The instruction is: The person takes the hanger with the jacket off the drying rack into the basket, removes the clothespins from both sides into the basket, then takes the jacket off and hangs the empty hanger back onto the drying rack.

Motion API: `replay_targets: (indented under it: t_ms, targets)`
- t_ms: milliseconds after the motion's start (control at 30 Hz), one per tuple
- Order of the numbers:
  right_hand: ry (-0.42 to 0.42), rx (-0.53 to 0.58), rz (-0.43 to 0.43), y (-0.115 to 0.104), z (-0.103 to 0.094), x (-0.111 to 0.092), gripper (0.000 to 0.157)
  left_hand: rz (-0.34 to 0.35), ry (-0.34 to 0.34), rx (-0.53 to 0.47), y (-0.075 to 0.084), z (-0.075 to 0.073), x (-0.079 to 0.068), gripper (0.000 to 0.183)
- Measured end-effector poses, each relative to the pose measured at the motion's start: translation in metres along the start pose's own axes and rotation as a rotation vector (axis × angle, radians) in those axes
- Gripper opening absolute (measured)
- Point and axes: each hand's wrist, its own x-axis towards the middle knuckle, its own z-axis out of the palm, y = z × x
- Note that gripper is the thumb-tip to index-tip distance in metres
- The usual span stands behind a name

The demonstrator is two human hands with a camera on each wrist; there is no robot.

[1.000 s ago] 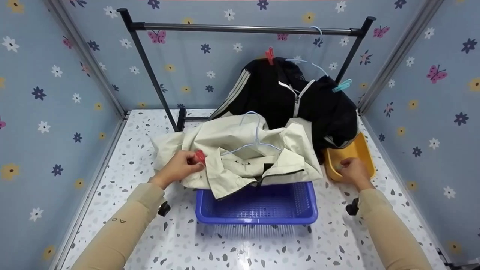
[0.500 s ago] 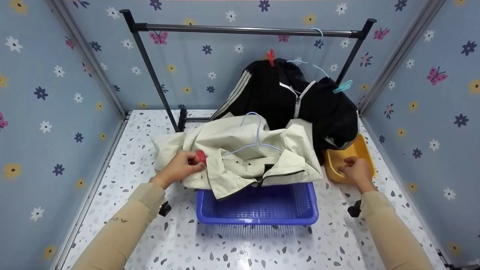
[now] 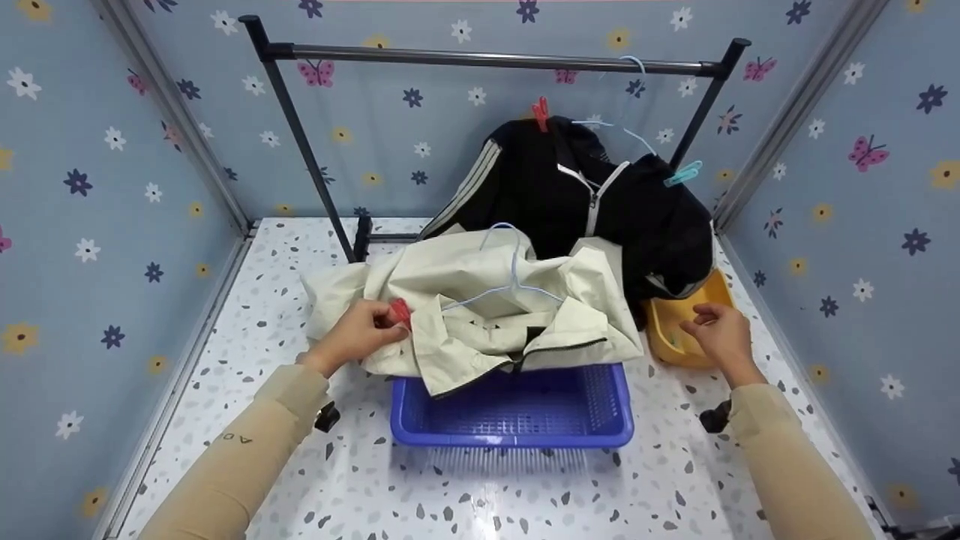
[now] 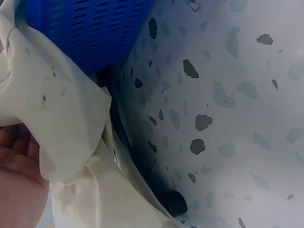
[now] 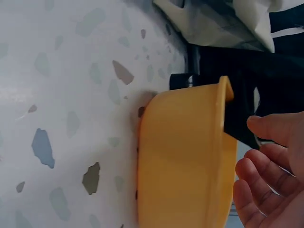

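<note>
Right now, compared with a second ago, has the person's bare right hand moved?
Yes: in the head view, the right hand has shifted slightly rightward against the yellow rounded plastic tub, now covering part of its right rim.

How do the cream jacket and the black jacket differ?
The cream jacket lies draped partly over the blue basket, while the black jacket hangs from the rack.
The cream jacket has a dark zip; the black jacket's zip is pale.
Both have light-blue hangers.
</note>
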Motion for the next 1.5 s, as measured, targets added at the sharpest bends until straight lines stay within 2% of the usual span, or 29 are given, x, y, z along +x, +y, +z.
replay_targets:
  t_ms: [267,567,833,1100,1300,1500]
  targets:
    - [0.027,0.035,-0.034,-0.018,-0.007,-0.009,0.043,-0.016,-0.003,-0.011,0.0,-0.001,-0.001,0.012]
    - [0.045,0.061,-0.128,-0.051,-0.01,-0.023,0.037,-0.019,0.007,-0.025,0.001,-0.001,-0.003,0.011]
    - [0.101,0.121,-0.242,-0.083,-0.008,-0.032,0.033,-0.016,0.004,-0.035,0.005,0.0,-0.003,0.013]
    - [0.098,0.147,-0.337,-0.119,-0.003,-0.041,0.032,-0.001,0.011,-0.037,0.004,0.0,-0.003,0.014]
    - [0.114,0.206,-0.431,-0.144,0.003,-0.044,0.028,0.014,0.024,-0.043,0.003,0.001,-0.005,0.01]
    - [0.074,0.234,-0.469,-0.167,0.007,-0.049,0.03,0.028,0.028,-0.064,0.003,-0.003,-0.01,0.009]
